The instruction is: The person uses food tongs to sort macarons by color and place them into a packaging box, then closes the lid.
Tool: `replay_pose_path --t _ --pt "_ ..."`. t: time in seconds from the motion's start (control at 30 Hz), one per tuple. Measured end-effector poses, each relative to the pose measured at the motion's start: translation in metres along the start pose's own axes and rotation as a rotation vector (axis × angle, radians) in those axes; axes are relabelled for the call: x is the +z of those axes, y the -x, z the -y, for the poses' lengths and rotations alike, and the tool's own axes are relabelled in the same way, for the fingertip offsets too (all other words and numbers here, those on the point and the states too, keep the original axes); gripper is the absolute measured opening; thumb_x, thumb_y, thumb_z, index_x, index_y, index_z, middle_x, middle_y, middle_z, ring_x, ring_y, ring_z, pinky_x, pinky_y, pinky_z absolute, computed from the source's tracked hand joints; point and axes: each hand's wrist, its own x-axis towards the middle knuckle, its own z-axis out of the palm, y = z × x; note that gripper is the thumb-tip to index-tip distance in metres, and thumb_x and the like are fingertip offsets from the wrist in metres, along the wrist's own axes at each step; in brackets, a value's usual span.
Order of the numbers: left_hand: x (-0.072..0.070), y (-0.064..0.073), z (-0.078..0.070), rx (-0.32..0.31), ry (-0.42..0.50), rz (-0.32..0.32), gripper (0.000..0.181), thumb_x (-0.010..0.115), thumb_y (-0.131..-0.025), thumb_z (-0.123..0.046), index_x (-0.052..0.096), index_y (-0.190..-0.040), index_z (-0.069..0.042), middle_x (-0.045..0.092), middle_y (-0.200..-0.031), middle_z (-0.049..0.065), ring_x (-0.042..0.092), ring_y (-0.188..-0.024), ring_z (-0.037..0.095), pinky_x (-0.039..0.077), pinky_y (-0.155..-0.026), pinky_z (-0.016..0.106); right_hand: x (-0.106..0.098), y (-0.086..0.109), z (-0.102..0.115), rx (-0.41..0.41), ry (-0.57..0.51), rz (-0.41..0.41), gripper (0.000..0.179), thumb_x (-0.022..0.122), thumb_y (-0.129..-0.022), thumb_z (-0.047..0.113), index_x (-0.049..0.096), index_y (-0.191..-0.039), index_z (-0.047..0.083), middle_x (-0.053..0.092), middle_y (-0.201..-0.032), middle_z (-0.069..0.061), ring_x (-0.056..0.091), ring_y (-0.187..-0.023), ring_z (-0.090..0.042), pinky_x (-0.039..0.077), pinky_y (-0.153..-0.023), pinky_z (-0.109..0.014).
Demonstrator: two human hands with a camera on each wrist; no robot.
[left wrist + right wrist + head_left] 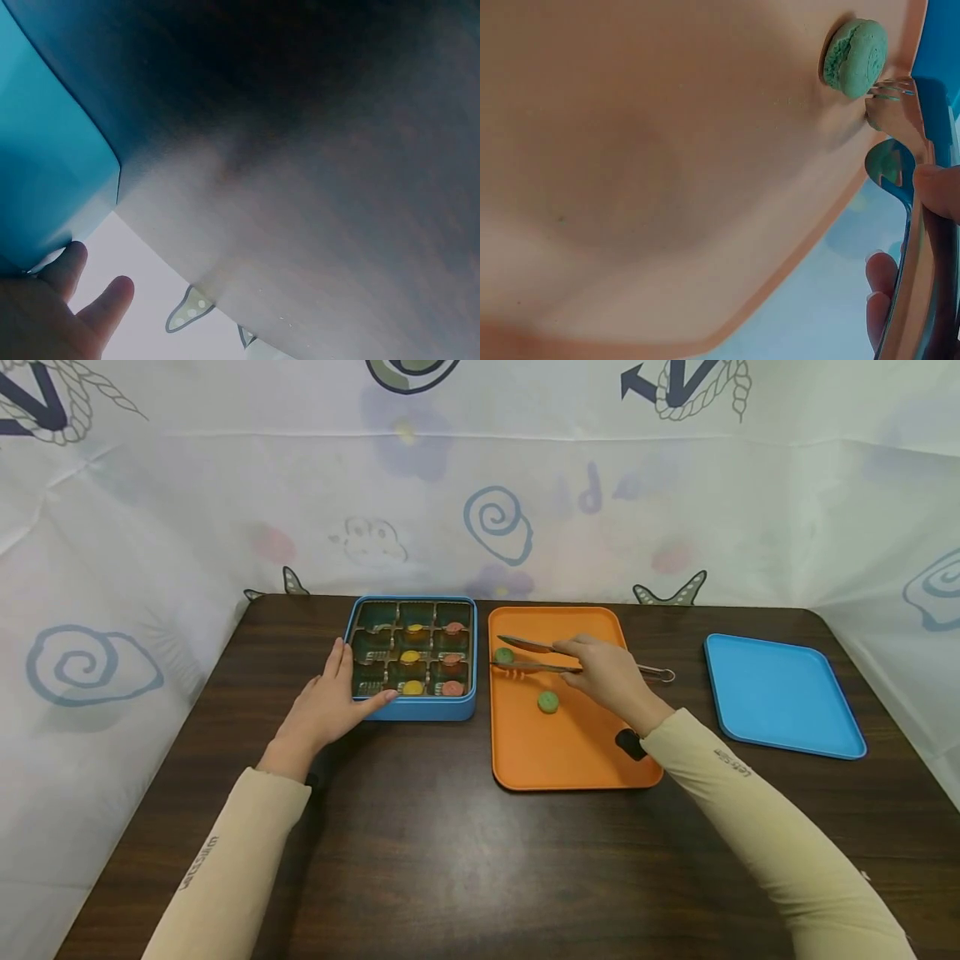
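Observation:
My right hand point(603, 672) grips metal tongs point(540, 668) over the orange tray point(517, 752). One tong end is a fork, the other a spoon. The tips are parted around a green macaron point(504, 656) near the tray's left edge; in the right wrist view the fork tines point(896, 86) are right at this macaron point(859, 58). A second green macaron point(548, 702) lies nearer the tray's middle. My left hand point(318, 710) rests at the blue box point(420, 710), fingers along its left side, thumb at the front rim. Yellow macarons point(410, 657) fill its middle column, pink ones point(452, 688) its right column.
To the right lies a flat blue tray point(783, 693). The dark wooden table point(450, 877) ends at the back against a white printed curtain point(570, 527). Box and orange tray stand side by side, a narrow gap between them.

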Motion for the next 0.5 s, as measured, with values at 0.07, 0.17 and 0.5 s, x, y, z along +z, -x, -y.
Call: replay_pose_path --t 0.07,0.17,0.5 --pt "0.000 0.000 0.000 0.002 0.000 -0.002 0.117 0.033 -0.081 -0.083 -0.012 -0.151 0.000 -0.020 -0.159 0.015 0.023 -0.137 0.056 0.015 -0.113 0.067 0.000 -0.002 0.001 -0.001 -0.002 0.004 0.046 0.072 -0.086 0.018 0.061 -0.129 0.011 0.063 -0.125 -0.013 0.068 -0.078 -0.023 0.049 -0.054 -0.031" --pt "0.000 -0.001 0.001 0.006 -0.003 -0.005 0.117 0.033 -0.081 -0.083 -0.011 -0.151 0.000 -0.021 -0.159 0.015 0.025 -0.137 0.056 0.015 -0.113 0.066 -0.001 -0.004 0.002 -0.008 0.002 0.011 0.046 0.072 -0.086 0.019 0.060 -0.129 0.011 0.062 -0.125 -0.013 0.067 -0.076 -0.022 0.045 -0.051 -0.028" --pt "0.000 -0.001 0.001 -0.001 0.000 0.001 0.117 0.033 -0.081 -0.083 -0.012 -0.151 0.000 -0.021 -0.159 0.014 0.023 -0.137 0.056 0.015 -0.113 0.067 -0.001 -0.014 -0.002 -0.028 -0.004 0.052 0.045 0.069 -0.088 0.017 0.058 -0.132 0.010 0.063 -0.124 -0.014 0.067 -0.079 -0.024 0.045 -0.051 -0.029"
